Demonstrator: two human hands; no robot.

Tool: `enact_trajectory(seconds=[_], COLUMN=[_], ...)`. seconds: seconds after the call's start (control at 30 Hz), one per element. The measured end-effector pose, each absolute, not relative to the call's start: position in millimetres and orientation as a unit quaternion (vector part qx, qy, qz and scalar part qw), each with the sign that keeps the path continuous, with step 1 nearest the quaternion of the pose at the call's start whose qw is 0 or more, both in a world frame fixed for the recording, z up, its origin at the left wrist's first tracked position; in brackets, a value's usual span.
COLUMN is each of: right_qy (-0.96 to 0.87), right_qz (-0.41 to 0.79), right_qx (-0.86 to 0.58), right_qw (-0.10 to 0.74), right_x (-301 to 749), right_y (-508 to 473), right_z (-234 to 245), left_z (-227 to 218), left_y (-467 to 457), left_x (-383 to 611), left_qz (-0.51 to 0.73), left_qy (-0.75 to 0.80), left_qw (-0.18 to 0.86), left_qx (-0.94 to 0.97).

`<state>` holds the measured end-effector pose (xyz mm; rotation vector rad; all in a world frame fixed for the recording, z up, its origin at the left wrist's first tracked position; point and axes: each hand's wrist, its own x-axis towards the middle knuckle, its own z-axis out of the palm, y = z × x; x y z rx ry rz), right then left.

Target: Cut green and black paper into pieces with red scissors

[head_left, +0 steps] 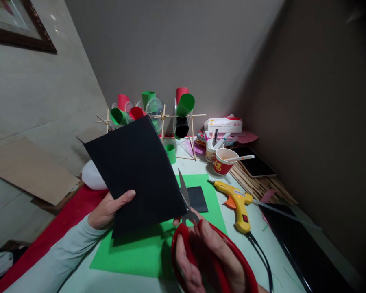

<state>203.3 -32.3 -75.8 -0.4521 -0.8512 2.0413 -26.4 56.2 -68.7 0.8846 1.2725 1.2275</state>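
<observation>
My left fingers (125, 199) pinch the black paper (137, 171) over the green sheet (134, 262) on the surface (91, 283), while my right fingers (212, 238) grip the red-handled scissors (193, 217), blades at the paper's right edge.

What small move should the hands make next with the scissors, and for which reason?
Probably close the scissors gently: their blades are at the right edge of the black sheet, the right hand grips the handles, and the left hand holds the sheet up.
</observation>
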Motion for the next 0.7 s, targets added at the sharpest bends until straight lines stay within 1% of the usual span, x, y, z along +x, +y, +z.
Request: enact_trajectory(seconds=[0.2, 0.27, 0.33, 0.43, 0.53, 0.7], right_qy=[-0.319, -0.313, -0.318, -0.333, -0.321, -0.320], right_qz=[0.797, 0.793, 0.797, 0.807, 0.808, 0.769], right_qx=[-0.198, -0.182, -0.154, -0.148, -0.180, -0.248], right_qw=[0.473, 0.490, 0.489, 0.465, 0.459, 0.495], right_x=[200, 199, 199, 200, 200, 201], right_y=[-36, -32, -27, -23, -26, -31], right_z=[-74, -76, -78, -82, -83, -74], left_z=[-68, -68, -70, -73, -74, -72], left_y=[52, 51, 49, 47, 45, 45], left_x=[-23, -22, -22, -21, -20, -20], left_qz=[0.514, 0.521, 0.513, 0.478, 0.468, 0.466], left_qy=[0.543, 0.539, 0.545, 0.557, 0.559, 0.553], left_qw=[0.548, 0.542, 0.538, 0.549, 0.551, 0.561], left_qx=[0.375, 0.380, 0.387, 0.399, 0.406, 0.403])
